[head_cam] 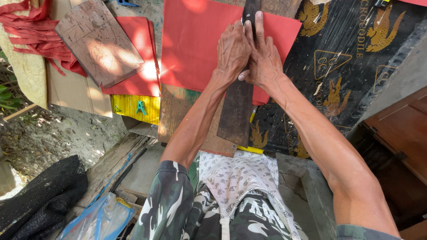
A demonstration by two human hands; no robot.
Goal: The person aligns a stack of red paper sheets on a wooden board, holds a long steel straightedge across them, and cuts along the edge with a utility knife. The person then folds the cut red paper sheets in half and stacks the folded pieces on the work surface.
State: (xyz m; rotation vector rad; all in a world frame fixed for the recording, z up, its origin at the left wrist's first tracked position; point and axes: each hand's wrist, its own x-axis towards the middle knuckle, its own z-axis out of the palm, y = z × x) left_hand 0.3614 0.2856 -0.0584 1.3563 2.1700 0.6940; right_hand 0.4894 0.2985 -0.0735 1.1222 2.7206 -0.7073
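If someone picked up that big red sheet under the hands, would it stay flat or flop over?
The red sheet looks thin and paper-like, so it would probably droop and feel light. Both the left hand and right hand press a dark wooden strip onto it, suggesting it may otherwise shift easily.

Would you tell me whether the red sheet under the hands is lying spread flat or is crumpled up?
Spread flat: the red sheet lies smooth on the board, pinned by a dark wooden strip that both hands, left and right, press down.
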